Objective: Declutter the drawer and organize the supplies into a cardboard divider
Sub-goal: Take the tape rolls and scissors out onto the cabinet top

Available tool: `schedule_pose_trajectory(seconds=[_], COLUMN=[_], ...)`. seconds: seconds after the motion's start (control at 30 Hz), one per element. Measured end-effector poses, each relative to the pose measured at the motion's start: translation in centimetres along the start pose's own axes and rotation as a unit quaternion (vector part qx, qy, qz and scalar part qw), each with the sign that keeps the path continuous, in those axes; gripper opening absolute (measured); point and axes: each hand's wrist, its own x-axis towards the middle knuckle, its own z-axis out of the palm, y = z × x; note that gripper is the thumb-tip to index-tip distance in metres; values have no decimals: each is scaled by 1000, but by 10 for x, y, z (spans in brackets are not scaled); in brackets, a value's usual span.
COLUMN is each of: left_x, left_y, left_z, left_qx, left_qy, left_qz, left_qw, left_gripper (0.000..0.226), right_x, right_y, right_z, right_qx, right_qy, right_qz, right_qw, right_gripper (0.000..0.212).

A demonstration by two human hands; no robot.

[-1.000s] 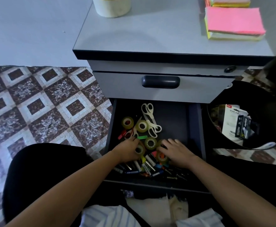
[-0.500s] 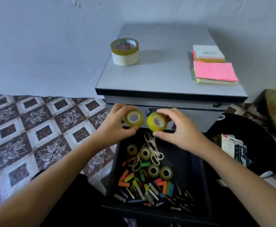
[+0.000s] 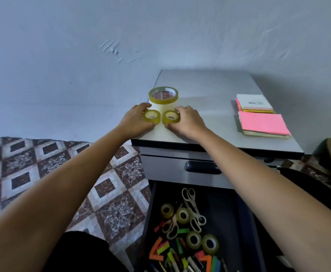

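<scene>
On the grey cabinet top (image 3: 215,91), my left hand (image 3: 135,120) grips a small yellowish tape roll (image 3: 151,116) and my right hand (image 3: 188,122) grips a second small tape roll (image 3: 171,117). Both rolls lie flat on the top near its front left corner, just in front of a big tape roll (image 3: 163,99). Below, the open dark drawer (image 3: 237,222) holds several more small tape rolls (image 3: 182,215), white scissors (image 3: 193,209), coloured sticky strips (image 3: 156,252) and pens (image 3: 190,266). No cardboard divider is in view.
Two stacks of sticky notes, one with a pink top (image 3: 263,124) and one with a white top (image 3: 253,103), lie on the cabinet's right side. A shut upper drawer with a dark handle (image 3: 202,166) sits above the open one. Patterned floor (image 3: 43,173) spreads to the left.
Both hands lifted a tape roll each out of the drawer, raised them in front of the cabinet, and now have them down on the cabinet top before the big roll.
</scene>
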Motion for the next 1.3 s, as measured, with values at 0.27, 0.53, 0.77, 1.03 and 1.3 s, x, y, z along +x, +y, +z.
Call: schedule_pose_trajectory(seconds=[0.27,0.53,0.77,1.03,1.3], left_x=[-3,-117,-173,-169,-183], left_y=[0,34,5,-41,-45], left_z=[2,30,143,229,267], left_qx=[-7,-69,-124,52,130], left_qy=[5,68,-131,-305,-385], left_qz=[-6,149,8,-65,43], left_qw=[1000,984,984,949,913], left_gripper=[75,48,39,57,70], right_x=[-5,-116,-204,-237,-246], right_y=[-2,19,101,178,190], right_z=[-7,-27,51,146,165], right_qx=[20,103,100,-37,-56], right_qy=[10,91,-11,-276,-299], right_qz=[-9,-88,42,169,168], right_qw=[1000,987,994,946,938], right_gripper=[66,46,34,64,65])
